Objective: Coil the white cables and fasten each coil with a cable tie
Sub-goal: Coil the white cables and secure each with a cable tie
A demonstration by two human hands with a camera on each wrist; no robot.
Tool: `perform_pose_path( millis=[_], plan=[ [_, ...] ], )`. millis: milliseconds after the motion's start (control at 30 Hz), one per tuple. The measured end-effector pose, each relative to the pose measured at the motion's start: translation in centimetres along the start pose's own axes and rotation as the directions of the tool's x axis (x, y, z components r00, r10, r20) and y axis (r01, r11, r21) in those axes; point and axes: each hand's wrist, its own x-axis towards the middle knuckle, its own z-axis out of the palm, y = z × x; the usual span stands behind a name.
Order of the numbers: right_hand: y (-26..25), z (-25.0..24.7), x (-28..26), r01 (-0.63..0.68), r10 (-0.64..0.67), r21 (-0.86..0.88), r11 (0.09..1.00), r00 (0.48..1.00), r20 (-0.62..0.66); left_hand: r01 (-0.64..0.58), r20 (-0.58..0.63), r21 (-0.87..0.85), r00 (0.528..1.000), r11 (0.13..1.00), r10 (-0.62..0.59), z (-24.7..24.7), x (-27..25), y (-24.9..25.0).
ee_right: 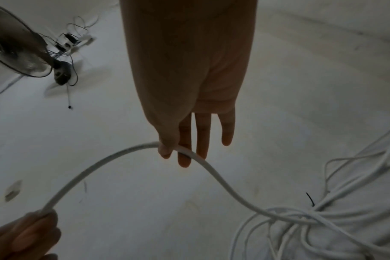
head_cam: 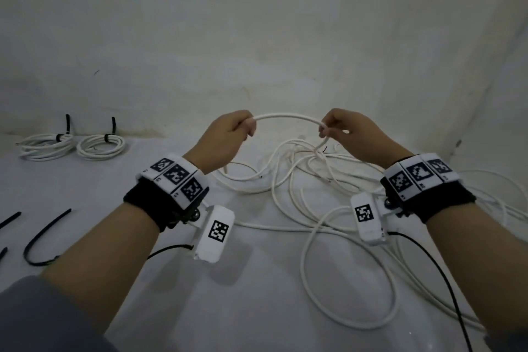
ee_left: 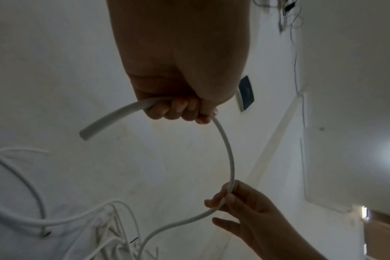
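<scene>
Finished coils: two round white cable coils point(head_cam: 73, 145), each bound with a black tie, lie side by side at the far left of the pale worktop point(head_cam: 171, 308), near the wall.
Spare ties: loose black cable ties point(head_cam: 43, 240) lie at the near left edge, well apart from the working area.
Left hand point(head_cam: 225, 137): closed in a fist around the smooth white round cable point(head_cam: 287, 117) close to its free end; in the left wrist view a short cut end sticks out past the fist.
Span between hands: the cable arcs upward from one grip to the other, raised clear of the worktop.
Right hand point(head_cam: 347, 134): thumb and forefinger pinch the cable; the other fingers hang straight and hold nothing.
Loose cable heap point(head_cam: 328, 188): tangled white strands spread from centre to far right; the held cable drops from the right hand straight into it.
Step in hand (judgement): forming the first loop of a third coil.
Method advised: keep the left fist as the fixed anchor and let the right hand slide out along the cable, then bring each measure back to the left, matching the loop size of the finished coils.
Risk (judgement): strands cross in the heap, so pulling hard may tighten a snag; draw slowly and shake free any crossing.
</scene>
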Motion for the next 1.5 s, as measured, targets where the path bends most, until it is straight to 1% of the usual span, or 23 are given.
perform_pose_path(
  millis=[67, 100, 167, 200, 267, 333, 367, 400, 467, 533, 600, 667, 700, 767, 800, 867, 900, 967, 1033, 1200, 1300, 1400, 1500],
  plan=[
    [-0.5, -0.4, 0.2, 0.008, -0.008, 0.03, 1.0, 1.0, -0.024, 0.034, -0.055, -0.136, 0.998, 0.99, -0.042, -0.2, -0.2, 0.3],
    [-0.9, -0.5, 0.3, 0.013, -0.009, 0.079, 0.997, 0.999, -0.045, 0.06, -0.077, -0.234, 0.994, 0.97, -0.08, -0.3, -0.4, 0.5],
    [-1.9, -0.8, 0.4, 0.012, 0.008, 0.218, 0.976, 0.996, -0.087, 0.129, -0.071, -0.425, 0.982, 0.896, -0.175, -0.4, -0.9, 0.8],
    [-2.4, -1.0, 0.4, 0.009, 0.021, 0.277, 0.961, 0.994, -0.106, 0.169, -0.037, -0.492, 0.976, 0.854, -0.215, -0.3, -1.2, 1.0],
    [-3.4, -1.2, 0.4, 0.03, 0.024, 0.342, 0.939, 0.988, -0.15, 0.257, 0.091, -0.58, 0.963, 0.773, -0.252, -0.3, -1.9, 1.3],
    [-4.2, -1.3, 0.4, 0.07, 0.01, 0.352, 0.933, 0.975, -0.22, 0.331, 0.231, -0.634, 0.944, 0.699, -0.237, -0.2, -2.3, 1.5],
    [-4.5, -1.4, 0.5, 0.082, 0.013, 0.353, 0.932, 0.966, -0.259, 0.352, 0.278, -0.664, 0.935, 0.66, -0.22, -0.3, -2.5, 1.6],
    [-4.8, -1.5, 0.6, 0.088, 0.02, 0.356, 0.93, 0.957, -0.29, 0.362, 0.302, -0.703, 0.931, 0.612, -0.203, -0.4, -2.6, 1.6],
    [-5.1, -1.5, 0.6, 0.084, 0.034, 0.353, 0.932, 0.948, -0.315, 0.351, 0.294, -0.797, 0.936, 0.492, -0.192, -0.8, -2.7, 1.7],
    [-5.0, -1.1, 0.2, 0.048, 0.047, 0.355, 0.934, 0.966, -0.254, 0.302, 0.233, -0.878, 0.948, 0.372, -0.218, -1.2, -2.7, 1.9],
    [-4.7, -0.1, -0.5, -0.028, 0.071, 0.416, 0.909, 0.993, -0.089, 0.232, 0.165, -0.933, 0.955, 0.275, -0.244, -1.7, -2.6, 2.0],
    [-4.3, 1.2, -1.4, -0.107, 0.083, 0.463, 0.88, 0.994, 0.073, 0.16, 0.106, -0.967, 0.96, 0.197, -0.259, -2.3, -2.5, 1.7],
    [-4.0, 1.8, -1.9, -0.121, 0.077, 0.473, 0.873, 0.991, 0.112, 0.127, 0.082, -0.979, 0.962, 0.16, -0.262, -2.6, -2.4, 1.5],
    [-3.4, 2.8, -2.5, -0.091, 0.051, 0.445, 0.891, 0.993, 0.102, 0.068, 0.038, -0.993, 0.961, 0.1, -0.274, -3.1, -2.2, 1.1],
    [-3.3, 3.1, -2.6, -0.049, 0.022, 0.376, 0.925, 0.997, 0.075, 0.044, 0.018, -0.995, 0.958, 0.084, -0.286, -3.3, -2.2, 1.0],
    [-3.5, 3.6, -2.7, 0.064, -0.075, 0.176, 0.982, 0.996, 0.054, 0.007, -0.017, -0.997, 0.951, 0.079, -0.309, -3.5, -2.1, 0.8],
    [-3.8, 3.8, -2.7, 0.127, -0.133, 0.083, 0.988, 0.989, 0.068, -0.007, -0.036, -0.996, 0.948, 0.092, -0.317, -3.6, -2.0, 0.8],
    [-4.6, 4.3, -2.6, 0.237, -0.229, -0.048, 0.97, 0.965, 0.126, -0.024, -0.067, -0.99, 0.942, 0.135, -0.327, -3.6, -1.8, 0.6],
    [-5.5, 4.8, -2.8, 0.317, -0.296, -0.106, 0.942, 0.938, 0.181, -0.021, -0.078, -0.985, 0.94, 0.17, -0.332, -3.6, -1.6, 0.5],
    [-8.0, 5.2, -3.1, 0.475, -0.46, -0.103, 0.874, 0.877, 0.138, 0.038, -0.059, -0.962, 0.94, 0.272, -0.337, -2.2, -1.5, 0.7],
    [-9.4, 5.3, -2.6, 0.524, -0.516, -0.119, 0.843, 0.852, 0.093, 0.112, -0.017, -0.929, 0.939, 0.353, -0.343, -0.8, -1.8, 0.9],
    [-9.8, 5.3, -2.3, 0.51, -0.511, -0.083, 0.856, 0.859, 0.006, 0.192, 0.016, -0.844, 0.942, 0.501, -0.334, 0.5, -2.4, 0.9],
    [-9.5, 5.3, -2.3, 0.434, -0.432, -0.006, 0.901, 0.894, -0.122, 0.229, 0.026, -0.718, 0.953, 0.658, -0.303, 1.2, -3.4, 1.1]
  ],
)
